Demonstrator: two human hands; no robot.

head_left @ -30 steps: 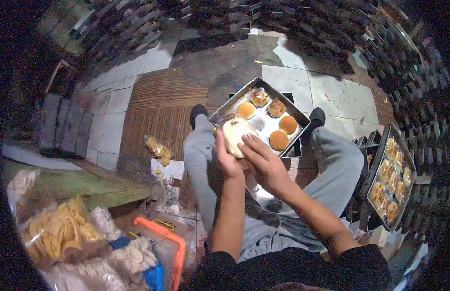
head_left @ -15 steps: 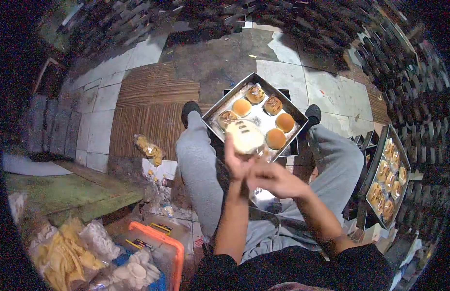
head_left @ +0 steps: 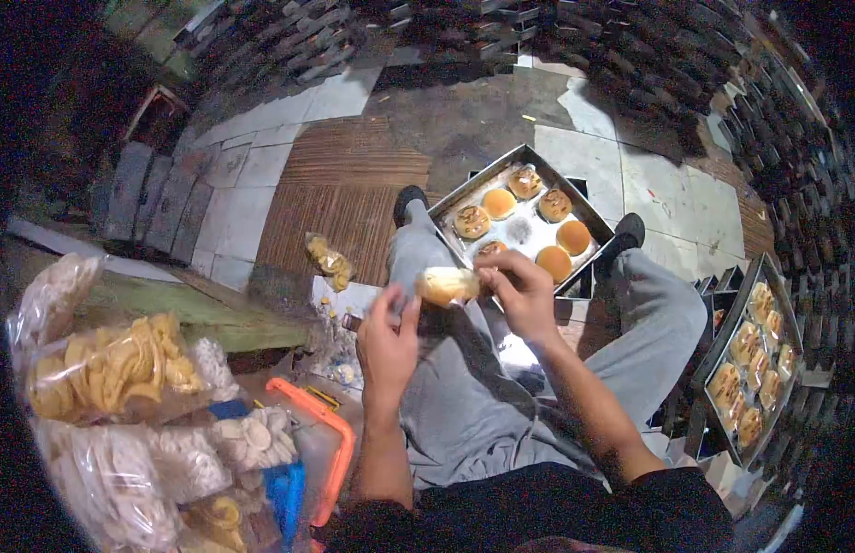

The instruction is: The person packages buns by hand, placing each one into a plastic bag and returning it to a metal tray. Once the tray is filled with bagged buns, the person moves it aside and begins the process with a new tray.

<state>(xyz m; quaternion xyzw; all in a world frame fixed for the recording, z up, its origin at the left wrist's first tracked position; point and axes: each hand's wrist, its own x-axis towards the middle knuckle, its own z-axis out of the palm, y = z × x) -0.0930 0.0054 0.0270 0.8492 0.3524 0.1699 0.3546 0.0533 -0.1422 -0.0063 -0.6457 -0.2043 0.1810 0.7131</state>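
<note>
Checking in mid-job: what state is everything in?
Held bun: raised, blurred
Right hand: pinching the bun's end
Left hand: fingers parted beside it
Near tray: partly filled with buns
Side tray: well filled
Yellow-filled bag: bulging
Small floor bag: lying down

round buns (head_left: 498,204) on metal tray (head_left: 520,229)

Single view: worn on your head, facing forward and steeply down, wide field with curved, dark edges. Your black shirt (head_left: 538,511) sits closest, at bottom; your left hand (head_left: 388,355) and right hand (head_left: 524,300) mid-frame; tray (head_left: 521,229) beyond them, floor (head_left: 662,184) farther out.
</note>
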